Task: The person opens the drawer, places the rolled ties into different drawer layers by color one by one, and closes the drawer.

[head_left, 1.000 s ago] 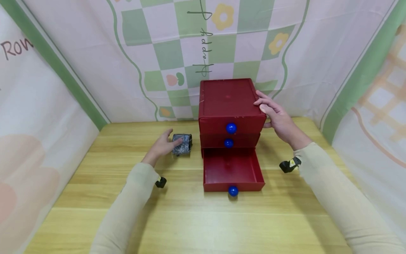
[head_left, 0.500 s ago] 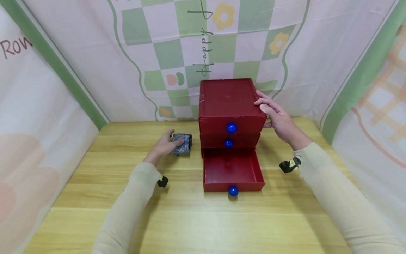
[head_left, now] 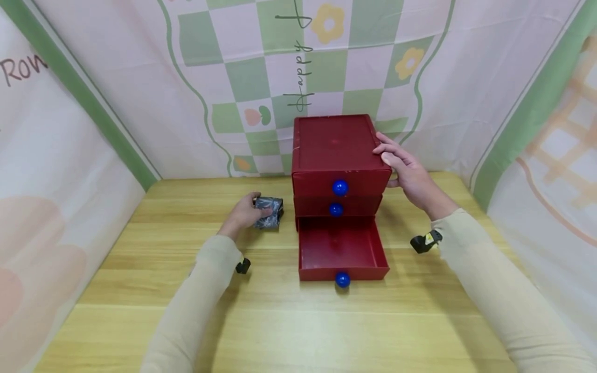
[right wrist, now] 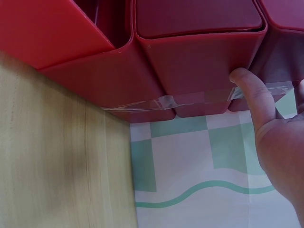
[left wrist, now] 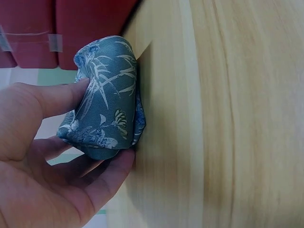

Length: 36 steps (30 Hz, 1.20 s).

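Observation:
A soft bundle of blue-grey fabric [left wrist: 107,90] with pale leaves and a butterfly lies on the table, left of the red drawer cabinet [head_left: 333,142]. My left hand [head_left: 243,211] pinches it, thumb on one face and fingers curled beneath its far side, as the left wrist view shows. My right hand [head_left: 410,173] rests against the cabinet's upper right side with fingers extended. In the right wrist view its thumb [right wrist: 254,92] presses the side wall near the middle tier. The bottom drawer [head_left: 343,274] stands pulled out; the two above are closed.
Each drawer front carries a blue round knob [head_left: 340,187]. Clear tape [right wrist: 137,105] runs across the cabinet's side. The wooden table [head_left: 280,321] ends at a patterned curtain [head_left: 252,83] behind the cabinet, with more curtain at left and right.
My left hand has moved slightly right and closed on the fabric bundle, which is now squeezed and creased. My right hand and the cabinet look the same.

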### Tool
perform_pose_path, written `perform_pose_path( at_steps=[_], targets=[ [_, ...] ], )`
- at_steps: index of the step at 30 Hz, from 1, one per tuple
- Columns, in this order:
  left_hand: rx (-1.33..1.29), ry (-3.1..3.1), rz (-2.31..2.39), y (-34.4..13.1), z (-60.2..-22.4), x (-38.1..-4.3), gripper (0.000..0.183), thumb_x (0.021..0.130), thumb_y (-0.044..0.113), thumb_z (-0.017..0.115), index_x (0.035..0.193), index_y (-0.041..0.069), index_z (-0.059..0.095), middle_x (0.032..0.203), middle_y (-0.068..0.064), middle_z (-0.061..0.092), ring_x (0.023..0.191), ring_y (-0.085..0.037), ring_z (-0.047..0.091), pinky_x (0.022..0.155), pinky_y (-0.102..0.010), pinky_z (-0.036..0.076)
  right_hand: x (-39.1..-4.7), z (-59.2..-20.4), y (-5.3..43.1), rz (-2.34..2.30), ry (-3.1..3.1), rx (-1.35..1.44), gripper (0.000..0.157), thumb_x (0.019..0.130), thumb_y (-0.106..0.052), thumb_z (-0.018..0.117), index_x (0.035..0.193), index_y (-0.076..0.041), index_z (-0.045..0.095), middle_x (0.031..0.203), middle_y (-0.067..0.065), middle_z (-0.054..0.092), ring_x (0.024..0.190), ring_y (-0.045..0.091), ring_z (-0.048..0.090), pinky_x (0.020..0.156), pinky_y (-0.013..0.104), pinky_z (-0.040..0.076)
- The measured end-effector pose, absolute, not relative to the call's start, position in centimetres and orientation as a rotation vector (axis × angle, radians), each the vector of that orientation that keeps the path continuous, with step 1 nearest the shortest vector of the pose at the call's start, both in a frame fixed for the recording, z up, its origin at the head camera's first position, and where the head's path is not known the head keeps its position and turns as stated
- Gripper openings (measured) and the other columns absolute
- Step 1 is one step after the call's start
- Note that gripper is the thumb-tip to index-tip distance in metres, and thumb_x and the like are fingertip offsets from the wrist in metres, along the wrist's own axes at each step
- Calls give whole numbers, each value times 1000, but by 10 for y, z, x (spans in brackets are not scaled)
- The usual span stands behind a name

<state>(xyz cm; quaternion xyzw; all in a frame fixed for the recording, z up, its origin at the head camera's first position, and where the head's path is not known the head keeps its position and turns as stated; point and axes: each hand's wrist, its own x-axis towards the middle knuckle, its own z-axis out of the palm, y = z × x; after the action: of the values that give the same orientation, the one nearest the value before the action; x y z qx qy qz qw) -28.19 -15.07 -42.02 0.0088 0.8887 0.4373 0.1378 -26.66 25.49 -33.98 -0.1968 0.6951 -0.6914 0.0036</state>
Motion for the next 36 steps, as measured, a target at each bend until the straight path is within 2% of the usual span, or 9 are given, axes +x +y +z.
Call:
perform_pose_path(
  at_steps=[36],
  targets=[
    [-52,2515,1315,-149,-420,-284,77,94,26,75,157,11,34,151,-21,44,132,-38,48,115,-54,30,-266,-341,255,-2171,2178,-622,26,108,-29,51,125,-13,63,166,-9,22,143,28,32,69,34,61]
  ],
)
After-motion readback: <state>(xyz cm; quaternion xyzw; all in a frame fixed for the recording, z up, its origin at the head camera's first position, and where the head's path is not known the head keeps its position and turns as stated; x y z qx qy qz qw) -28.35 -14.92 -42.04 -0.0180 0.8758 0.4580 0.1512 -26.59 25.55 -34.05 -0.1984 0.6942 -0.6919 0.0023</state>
